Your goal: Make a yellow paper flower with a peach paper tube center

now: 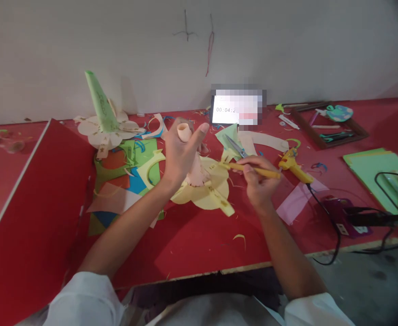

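My left hand [182, 156] is wrapped round a pale peach rolled-paper tube [195, 172], its thumb pointing up and right. The tube stands in the middle of a yellow flower-shaped paper [190, 195] lying on the red table, its petals bearing some writing. In my right hand [260, 181] is a slim yellow pen [265, 172], held nearly level. Its left end reaches over the flower's right petals; whether it touches the paper I cannot tell. Just beyond this hand lie scissors [235, 146], blades pointing up and left, partly hidden by my fingers.
At the back left stands a white paper flower [90, 132] with a green cone [99, 102]. Coloured paper scraps [112, 199] lie left of my work. A yellow glue gun [296, 168], a wooden frame [316, 136], green sheets [376, 165] and a corded purple box [342, 217] are right. A timer screen [228, 115] leans behind.
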The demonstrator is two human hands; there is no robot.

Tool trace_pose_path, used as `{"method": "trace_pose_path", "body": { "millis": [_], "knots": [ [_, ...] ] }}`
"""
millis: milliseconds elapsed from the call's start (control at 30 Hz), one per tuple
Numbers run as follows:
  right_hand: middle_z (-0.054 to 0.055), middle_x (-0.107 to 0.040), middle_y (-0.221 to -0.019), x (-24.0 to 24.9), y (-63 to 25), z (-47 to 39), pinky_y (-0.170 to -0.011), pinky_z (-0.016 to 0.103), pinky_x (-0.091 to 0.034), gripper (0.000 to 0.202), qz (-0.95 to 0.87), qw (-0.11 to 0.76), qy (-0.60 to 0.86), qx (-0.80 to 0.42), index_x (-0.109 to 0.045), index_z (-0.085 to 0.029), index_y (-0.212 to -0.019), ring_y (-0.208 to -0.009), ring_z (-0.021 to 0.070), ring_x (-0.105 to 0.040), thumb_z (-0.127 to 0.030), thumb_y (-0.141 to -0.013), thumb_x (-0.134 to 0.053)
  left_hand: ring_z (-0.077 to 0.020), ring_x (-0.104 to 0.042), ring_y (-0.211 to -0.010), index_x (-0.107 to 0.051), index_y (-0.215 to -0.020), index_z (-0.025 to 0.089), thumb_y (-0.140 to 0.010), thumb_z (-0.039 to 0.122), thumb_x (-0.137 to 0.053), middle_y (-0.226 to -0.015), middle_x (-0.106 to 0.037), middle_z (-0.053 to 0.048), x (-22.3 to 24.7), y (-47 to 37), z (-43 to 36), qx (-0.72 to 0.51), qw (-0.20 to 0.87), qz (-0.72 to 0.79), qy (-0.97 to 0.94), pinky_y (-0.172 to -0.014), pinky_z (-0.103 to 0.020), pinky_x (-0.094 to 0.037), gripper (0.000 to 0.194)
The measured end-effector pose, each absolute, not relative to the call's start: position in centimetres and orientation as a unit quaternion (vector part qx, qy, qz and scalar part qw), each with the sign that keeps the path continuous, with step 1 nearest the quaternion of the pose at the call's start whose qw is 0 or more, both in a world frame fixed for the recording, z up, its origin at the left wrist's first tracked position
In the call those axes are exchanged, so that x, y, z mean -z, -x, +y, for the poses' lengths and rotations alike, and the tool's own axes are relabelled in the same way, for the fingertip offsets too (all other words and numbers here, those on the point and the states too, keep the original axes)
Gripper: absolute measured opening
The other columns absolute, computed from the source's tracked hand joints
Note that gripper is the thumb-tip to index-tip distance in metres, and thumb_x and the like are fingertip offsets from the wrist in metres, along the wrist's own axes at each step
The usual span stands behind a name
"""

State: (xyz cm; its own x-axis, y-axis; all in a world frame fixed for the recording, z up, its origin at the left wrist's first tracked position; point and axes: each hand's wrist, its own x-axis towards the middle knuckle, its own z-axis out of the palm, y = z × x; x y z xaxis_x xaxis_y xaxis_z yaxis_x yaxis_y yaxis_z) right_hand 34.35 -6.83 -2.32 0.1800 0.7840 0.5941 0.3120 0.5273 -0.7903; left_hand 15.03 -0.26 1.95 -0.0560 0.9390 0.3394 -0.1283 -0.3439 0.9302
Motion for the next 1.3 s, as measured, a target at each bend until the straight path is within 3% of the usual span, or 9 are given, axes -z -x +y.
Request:
{"method": "trace_pose_path", "body": {
  "millis": [167,267,367,467,600,800,933,1067,1300],
  "knots": [
    [0.000,-0.071,-0.079,2.9,-35.1,-5.9,-0.056,0.028,-0.056,0.011,-0.525,0.691,0.458,-0.191,-0.076,-0.024,-0.090,-0.063,0.0157,-0.070,-0.031,-0.094,-0.068,-0.0119,-0.064,-0.065,-0.051,-0.107,0.025,-0.088,0.060,-0.079,-0.071,-0.050,0.007,-2.0,-16.1,-1.4,-0.636,0.350,0.399,-0.560,-0.062,-0.026,-0.052,0.048],
    [0.000,-0.070,-0.075,2.9,-35.0,-5.7,-0.057,0.027,-0.056,0.010,-0.526,0.691,0.455,-0.199,-0.076,-0.024,-0.089,-0.064,0.0155,-0.070,-0.029,-0.093,-0.068,-0.0146,-0.068,-0.069,-0.053,-0.111,0.025,-0.091,0.062,-0.075,-0.072,-0.056,0.005,-1.8,-15.4,-0.9,-0.570,0.427,0.365,-0.599,-0.067,-0.029,-0.055,0.047],
    [-0.001,-0.070,-0.075,2.9,-34.8,-5.7,-0.057,0.028,-0.056,0.010,-0.524,0.687,0.457,-0.213,-0.075,-0.024,-0.090,-0.064,0.0156,-0.070,-0.030,-0.093,-0.068,-0.0185,-0.074,-0.081,-0.057,-0.115,0.025,-0.091,0.059,-0.076,-0.079,-0.069,0.000,-2.4,-13.8,0.0,-0.423,0.557,0.271,-0.661,-0.074,-0.032,-0.059,0.046],
    [-0.001,-0.069,-0.074,2.9,-34.8,-5.6,-0.057,0.029,-0.057,0.011,-0.513,0.695,0.456,-0.213,-0.074,-0.023,-0.089,-0.062,0.0160,-0.069,-0.031,-0.093,-0.067,-0.0183,-0.074,-0.075,-0.063,-0.113,0.023,-0.091,0.056,-0.077,-0.078,-0.071,-0.001,-3.4,-12.6,0.3,-0.308,0.616,0.210,-0.694,-0.070,-0.032,-0.060,0.042],
    [-0.001,-0.065,-0.075,3.1,-35.1,-5.4,-0.055,0.030,-0.055,0.014,-0.492,0.728,0.442,-0.180,-0.072,-0.023,-0.088,-0.060,0.0158,-0.066,-0.033,-0.094,-0.065,-0.0102,-0.061,-0.055,-0.064,-0.092,0.020,-0.090,0.058,-0.078,-0.067,-0.059,0.004,-4.1,-13.7,-0.7,-0.402,0.561,0.259,-0.675,-0.057,-0.027,-0.055,0.040],
    [0.001,-0.062,-0.080,3.0,-35.5,-5.3,-0.055,0.032,-0.053,0.014,-0.492,0.763,0.395,-0.140,-0.070,-0.024,-0.093,-0.062,0.0160,-0.065,-0.035,-0.099,-0.064,-0.0099,-0.056,-0.046,-0.051,-0.083,0.024,-0.092,0.062,-0.073,-0.054,-0.051,0.007,-3.3,-15.5,-1.3,-0.513,0.505,0.334,-0.609,-0.049,-0.025,-0.049,0.045],
    [0.001,-0.063,-0.077,1.3,-34.7,-6.5,-0.053,0.035,-0.052,0.020,-0.540,0.721,0.408,-0.148,-0.069,-0.025,-0.091,-0.056,0.0162,-0.061,-0.041,-0.101,-0.062,-0.0110,-0.056,-0.044,-0.047,-0.087,0.026,-0.090,0.065,-0.073,-0.052,-0.054,0.009,-1.2,-15.2,0.0,-0.506,0.556,0.314,-0.580,-0.052,-0.027,-0.052,0.047],
    [0.000,-0.065,-0.066,-0.7,-33.6,-7.6,-0.052,0.036,-0.051,0.020,-0.639,0.665,0.370,-0.110,-0.070,-0.027,-0.087,-0.054,0.0173,-0.060,-0.041,-0.100,-0.064,-0.0121,-0.061,-0.051,-0.045,-0.087,0.026,-0.088,0.066,-0.074,-0.060,-0.061,0.006,-0.5,-15.0,0.6,-0.516,0.535,0.325,-0.585,-0.053,-0.027,-0.050,0.050],
    [0.000,-0.074,-0.076,0.5,-32.2,-7.1,-0.063,0.036,-0.058,0.011,-0.723,0.602,0.317,-0.115,-0.072,-0.027,-0.102,-0.067,0.0187,-0.068,-0.021,-0.097,-0.065,-0.0123,-0.061,-0.056,-0.046,-0.087,0.025,-0.091,0.072,-0.066,-0.064,-0.063,0.004,-1.1,-14.3,0.6,-0.518,0.478,0.335,-0.625,-0.057,-0.027,-0.049,0.051]
  ]
}}
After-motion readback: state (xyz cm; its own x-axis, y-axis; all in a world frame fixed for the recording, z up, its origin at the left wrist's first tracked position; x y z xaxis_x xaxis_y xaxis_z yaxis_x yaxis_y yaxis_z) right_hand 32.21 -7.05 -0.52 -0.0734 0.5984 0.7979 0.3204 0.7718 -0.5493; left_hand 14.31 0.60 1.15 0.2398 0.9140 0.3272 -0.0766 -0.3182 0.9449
